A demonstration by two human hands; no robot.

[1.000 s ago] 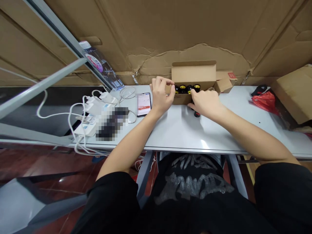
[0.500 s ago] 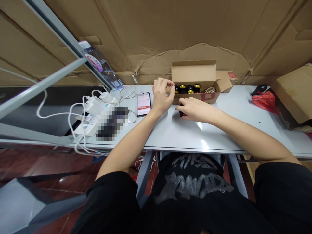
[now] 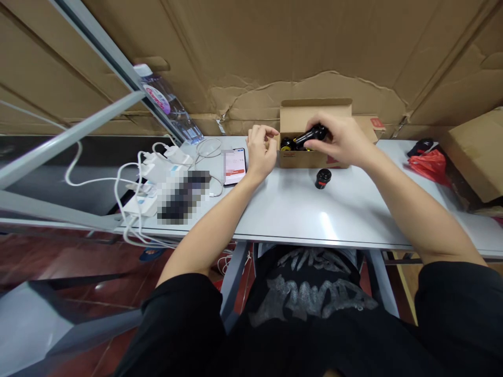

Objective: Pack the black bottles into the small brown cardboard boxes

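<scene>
My right hand (image 3: 337, 137) is above an open cardboard box (image 3: 306, 159), fingers and thumb closed around a black cylinder (image 3: 310, 137) that lies slanted over the box. Inside the box, several black cylindrical pieces with yellow rings (image 3: 288, 144) show at the left end; the others are hidden behind the hand. My left hand (image 3: 261, 152) is at the box's left end, fingers curved and apart, holding nothing. Whether its fingertips touch the cardboard I cannot tell. In front of the box, a short black round piece with a red mark (image 3: 323, 178) stands on the white table (image 3: 283, 209).
A phone (image 3: 234, 167) lies left of my left hand. Farther left are white power strips with cables (image 3: 143, 196) and a water bottle (image 3: 168, 104) by a metal frame. A red plastic bag (image 3: 429, 165) and a larger carton (image 3: 475, 152) are at the right.
My right hand has moved from the tabletop up and right over the box and taken hold of a black cylinder. The black piece once under it now stands uncovered, farther right. My left hand has barely moved.
</scene>
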